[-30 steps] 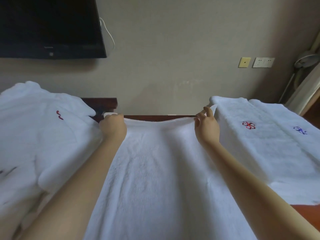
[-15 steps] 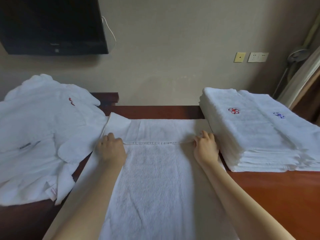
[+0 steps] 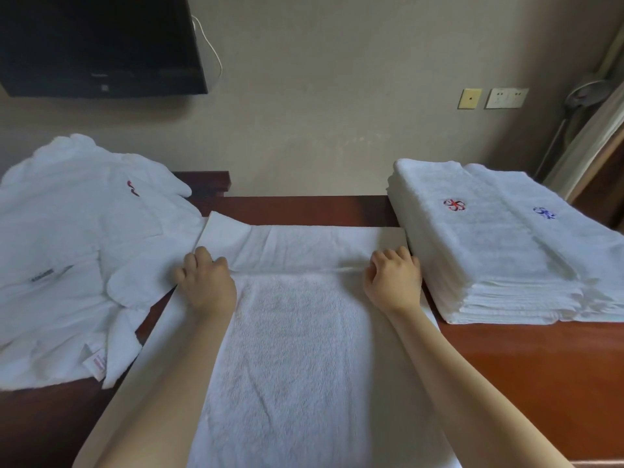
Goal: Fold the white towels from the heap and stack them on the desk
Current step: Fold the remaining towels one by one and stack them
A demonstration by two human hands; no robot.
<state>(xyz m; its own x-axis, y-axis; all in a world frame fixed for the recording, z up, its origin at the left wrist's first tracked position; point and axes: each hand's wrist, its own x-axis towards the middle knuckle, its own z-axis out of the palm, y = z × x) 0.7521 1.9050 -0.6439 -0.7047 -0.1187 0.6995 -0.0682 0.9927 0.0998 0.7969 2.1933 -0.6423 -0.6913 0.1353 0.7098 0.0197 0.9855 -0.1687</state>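
**On the counter, dead centre: both hands pinch the towel's cross edge**

Left hand and right hand sit knuckles-up and level with each other, fingers curled. Each pinches one end of the hem line that runs straight across the towel. Neither hand is spread.

The towel lies flat on the counter between the forearms. Its long axis runs from the person toward the wall, and its near end goes out of view at the bottom. Beyond the pinched edge a strip of the lower layer shows. That strip's far left corner is skewed and creased.

Judgement: mid-fold, with the layers not yet aligned. The next move works along the long axis, and both hands need to travel evenly to keep the edge square.

The stack of folded towels sits just right of the right hand, so that hand is nearer for the transfer. The stack's near-left corner is just beside the knuckles, possibly touching. The heap of unfolded white towels lies left of the left hand and overlaps the towel's left edge. A dark screen hangs on the wall above it.
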